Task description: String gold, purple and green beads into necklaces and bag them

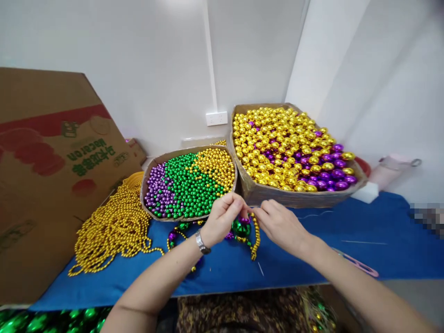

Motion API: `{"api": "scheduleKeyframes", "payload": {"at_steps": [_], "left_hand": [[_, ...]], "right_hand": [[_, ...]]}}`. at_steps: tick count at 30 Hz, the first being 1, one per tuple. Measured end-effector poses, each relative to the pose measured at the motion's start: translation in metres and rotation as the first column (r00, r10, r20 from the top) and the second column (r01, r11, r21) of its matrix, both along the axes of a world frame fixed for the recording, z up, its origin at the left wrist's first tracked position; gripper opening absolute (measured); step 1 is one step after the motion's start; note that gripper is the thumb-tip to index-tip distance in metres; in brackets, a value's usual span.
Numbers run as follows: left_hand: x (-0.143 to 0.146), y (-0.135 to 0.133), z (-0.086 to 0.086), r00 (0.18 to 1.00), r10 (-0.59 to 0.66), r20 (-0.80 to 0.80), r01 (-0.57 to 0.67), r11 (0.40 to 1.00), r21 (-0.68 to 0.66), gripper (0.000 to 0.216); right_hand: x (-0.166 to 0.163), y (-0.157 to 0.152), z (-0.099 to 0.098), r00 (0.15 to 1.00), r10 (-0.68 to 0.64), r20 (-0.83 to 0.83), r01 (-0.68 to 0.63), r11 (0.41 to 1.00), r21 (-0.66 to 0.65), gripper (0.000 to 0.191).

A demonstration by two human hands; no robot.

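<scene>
Over the blue-covered table, my left hand (225,219) has its fingers pinched at the top of a bead garland (242,228) with a large green ball and purple balls. My right hand (282,226) is closed in a pinch just to the right, its fingertips at the upper end of the garland's short gold bead strand (256,236). The two hands nearly meet; a thread between the fingertips is too small to make out. Part of the garland, with purple, green and gold beads (172,236), lies on the cloth behind my left wrist.
Behind my hands stand a box of small purple, green and gold beads (190,185) and a larger box of gold and purple balls (280,148). Gold bead strands (114,231) pile beside a cardboard carton (52,185). Pink-handled scissors (360,265) and a needle (364,242) lie right.
</scene>
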State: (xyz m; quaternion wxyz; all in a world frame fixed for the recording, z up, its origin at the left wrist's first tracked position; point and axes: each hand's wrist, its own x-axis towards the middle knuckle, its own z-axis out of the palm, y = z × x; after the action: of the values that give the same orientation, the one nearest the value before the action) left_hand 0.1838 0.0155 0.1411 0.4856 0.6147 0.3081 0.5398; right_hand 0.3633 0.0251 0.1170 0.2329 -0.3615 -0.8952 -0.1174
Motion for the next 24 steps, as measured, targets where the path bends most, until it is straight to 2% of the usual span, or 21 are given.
{"api": "scheduleKeyframes", "payload": {"at_steps": [2,4,7,9,10,13,15,17,19,21,24], "left_hand": [[0.001,0.008,0.021,0.999,-0.015,0.053,0.011,0.998,0.069,0.026],[0.000,0.015,0.044,0.997,-0.040,0.072,0.027,0.986,0.162,0.024],[-0.003,0.025,0.082,1.000,-0.024,-0.001,0.023,0.949,0.314,0.024],[-0.006,0.030,0.107,0.998,0.042,-0.056,-0.017,0.924,0.381,0.026],[-0.008,0.032,0.119,0.993,0.091,-0.072,-0.054,0.912,0.406,0.026],[-0.012,0.035,0.152,0.972,0.226,-0.059,-0.173,0.866,0.470,0.027],[-0.017,0.034,0.166,0.971,0.238,-0.014,-0.199,0.843,0.501,0.027],[-0.022,0.032,0.170,0.974,0.227,0.023,-0.207,0.835,0.510,0.028],[-0.029,0.029,0.164,0.969,0.247,0.022,-0.225,0.841,0.492,0.028],[-0.035,0.027,0.148,0.964,0.267,-0.014,-0.232,0.861,0.452,0.030],[-0.041,0.025,0.120,0.976,0.214,-0.043,-0.180,0.900,0.396,0.030]], "right_hand": [[0.001,0.009,0.026,0.999,0.015,0.040,-0.018,0.996,0.083,0.028],[0.003,0.018,0.054,0.993,0.038,0.111,-0.068,0.959,0.275,0.031],[0.005,0.034,0.098,0.979,0.078,0.188,-0.169,0.824,0.540,0.036],[0.004,0.044,0.128,0.972,0.085,0.218,-0.206,0.756,0.622,0.039],[0.002,0.048,0.142,0.968,0.083,0.237,-0.219,0.742,0.633,0.041],[-0.004,0.055,0.183,0.959,0.020,0.283,-0.190,0.785,0.589,0.051],[-0.010,0.055,0.202,0.956,-0.046,0.289,-0.127,0.824,0.552,0.060],[-0.015,0.053,0.211,0.949,-0.085,0.302,-0.098,0.835,0.542,0.066],[-0.019,0.053,0.207,0.934,-0.066,0.351,-0.151,0.818,0.555,0.065],[-0.021,0.054,0.194,0.911,-0.013,0.413,-0.247,0.784,0.569,0.054],[-0.022,0.056,0.166,0.886,0.065,0.459,-0.347,0.751,0.562,0.036]]}}
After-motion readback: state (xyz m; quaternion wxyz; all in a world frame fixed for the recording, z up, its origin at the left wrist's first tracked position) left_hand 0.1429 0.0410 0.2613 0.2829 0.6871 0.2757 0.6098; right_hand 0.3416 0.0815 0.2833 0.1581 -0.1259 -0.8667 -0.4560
